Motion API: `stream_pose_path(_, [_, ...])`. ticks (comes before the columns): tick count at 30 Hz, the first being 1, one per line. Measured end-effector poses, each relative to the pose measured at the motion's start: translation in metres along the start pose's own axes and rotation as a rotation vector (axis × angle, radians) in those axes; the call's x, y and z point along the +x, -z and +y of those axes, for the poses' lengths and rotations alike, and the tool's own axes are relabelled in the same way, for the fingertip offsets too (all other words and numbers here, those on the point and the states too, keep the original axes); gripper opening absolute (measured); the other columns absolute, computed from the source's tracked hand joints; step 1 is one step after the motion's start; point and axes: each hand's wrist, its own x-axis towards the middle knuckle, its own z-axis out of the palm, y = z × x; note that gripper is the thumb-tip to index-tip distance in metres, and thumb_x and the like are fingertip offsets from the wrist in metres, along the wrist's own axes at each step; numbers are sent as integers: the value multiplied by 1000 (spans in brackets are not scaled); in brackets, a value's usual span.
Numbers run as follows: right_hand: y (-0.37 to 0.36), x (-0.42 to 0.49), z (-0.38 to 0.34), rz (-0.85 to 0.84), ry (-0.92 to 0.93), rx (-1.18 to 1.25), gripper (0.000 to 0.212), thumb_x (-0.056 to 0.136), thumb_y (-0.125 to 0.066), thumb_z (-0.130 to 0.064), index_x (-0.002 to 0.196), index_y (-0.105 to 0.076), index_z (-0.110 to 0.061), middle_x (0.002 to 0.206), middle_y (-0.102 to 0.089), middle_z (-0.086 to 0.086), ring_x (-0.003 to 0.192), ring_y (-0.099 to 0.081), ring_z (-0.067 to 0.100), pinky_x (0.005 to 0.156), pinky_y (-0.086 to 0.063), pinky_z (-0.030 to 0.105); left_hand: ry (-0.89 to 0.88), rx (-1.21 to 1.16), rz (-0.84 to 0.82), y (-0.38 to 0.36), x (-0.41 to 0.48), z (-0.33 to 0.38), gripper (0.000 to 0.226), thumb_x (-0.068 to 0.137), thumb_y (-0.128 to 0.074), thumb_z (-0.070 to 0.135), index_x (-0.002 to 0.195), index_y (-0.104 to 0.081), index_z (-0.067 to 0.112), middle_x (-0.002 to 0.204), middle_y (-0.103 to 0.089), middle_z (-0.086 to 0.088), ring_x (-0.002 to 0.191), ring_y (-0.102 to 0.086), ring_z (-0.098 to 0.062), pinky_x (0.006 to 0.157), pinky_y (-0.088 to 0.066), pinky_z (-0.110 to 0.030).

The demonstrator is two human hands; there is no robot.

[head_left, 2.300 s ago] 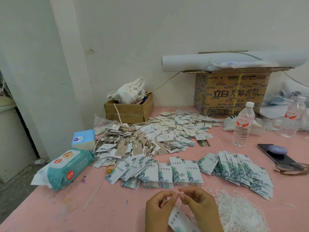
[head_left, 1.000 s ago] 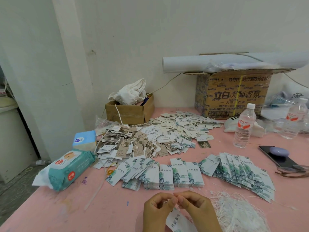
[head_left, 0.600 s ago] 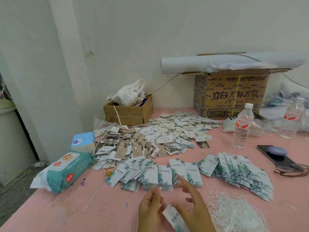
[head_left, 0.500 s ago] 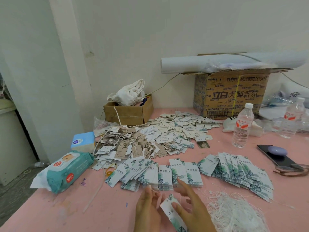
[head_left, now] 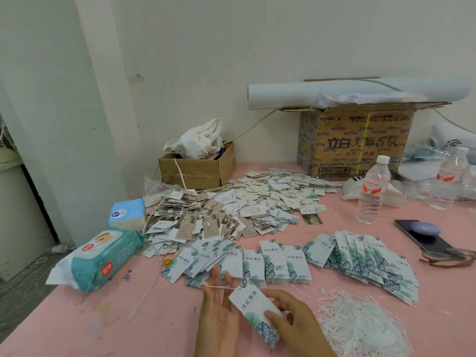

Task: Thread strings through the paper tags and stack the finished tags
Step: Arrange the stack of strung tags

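Head-worn, angled down over table (head_left: 90, 318)

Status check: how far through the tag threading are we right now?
Done: a heap of strung tags lies at the back. In hand: the right hand holds a leaf-print tag whose string runs across the fingers of the open left hand, so it looks threaded but not stacked. Left: a string bundle and rows of leaf-print tags; whether those are strung I cannot tell.

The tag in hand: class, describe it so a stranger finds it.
On the pink table, look at the near edge. The tag is gripped by the right hand, beside the left hand. Unlike the stacked leaf-printed tags beyond, it alone is held.
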Motion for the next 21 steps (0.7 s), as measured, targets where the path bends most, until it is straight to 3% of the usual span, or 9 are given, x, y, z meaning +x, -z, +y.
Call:
stream_pose_path(3, [4, 2, 4, 95, -39, 152, 31, 88, -63, 0, 101, -71, -27, 89, -74, 3, 84, -71, 13, 73, -59, 34, 19, 25, -4, -1, -1, 0, 45, 79, -50, 37, 117, -60, 15, 119, -68, 8, 101, -65, -13, 74, -60, -34])
stream_pose_path(8, [8, 7, 7, 172, -79, 417, 28, 87, -59, 9, 96, -75, -14, 93, -74, 11, 89, -71, 28, 77, -57, 43, 27, 46, 7, 1, -1, -3, 45, 79, -52, 36, 117, -62, 14, 117, -69, 6, 103, -64, -16, 75, -60, -34])
stream_pose_path(10, [10, 7, 6, 190, -90, 470, 26, 88, -58, 8, 97, -74, -10, 94, -75, 9, 89, -71, 27, 73, -58, 40, 31, 63, 15, 3, -1, -2, 42, 79, -53, 36, 114, -62, 15, 109, -72, 7, 102, -62, -15, 70, -61, -30])
stream_pose_path(13, [12, 6, 3, 219, -82, 486, 25, 89, -58, 6, 97, -73, -12, 92, -76, 2, 87, -72, 17, 64, -56, 23, 30, 156, 69, 5, 0, -3, 32, 84, -52, 38, 104, -63, 16, 85, -72, 8, 77, -60, -8, 52, -54, -20])
stream_pose_path(16, [15, 7, 1, 258, -76, 519, 24, 89, -59, 4, 98, -73, -13, 94, -76, 0, 87, -72, 14, 63, -54, 19, 11, 217, 118, 3, -1, -6, 29, 95, -45, 35, 95, -63, 12, 65, -64, 4, 62, -50, -8, 42, -44, -15])
stream_pose_path(21, [17, 7, 1, 296, -90, 573, 24, 90, -60, 2, 97, -74, -16, 95, -76, 2, 89, -71, 18, 61, -54, 20, 22, 320, 157, 1, -5, -10, 25, 94, -51, 28, 95, -61, 4, 72, -56, -4, 51, -52, -9, 40, -45, -18])
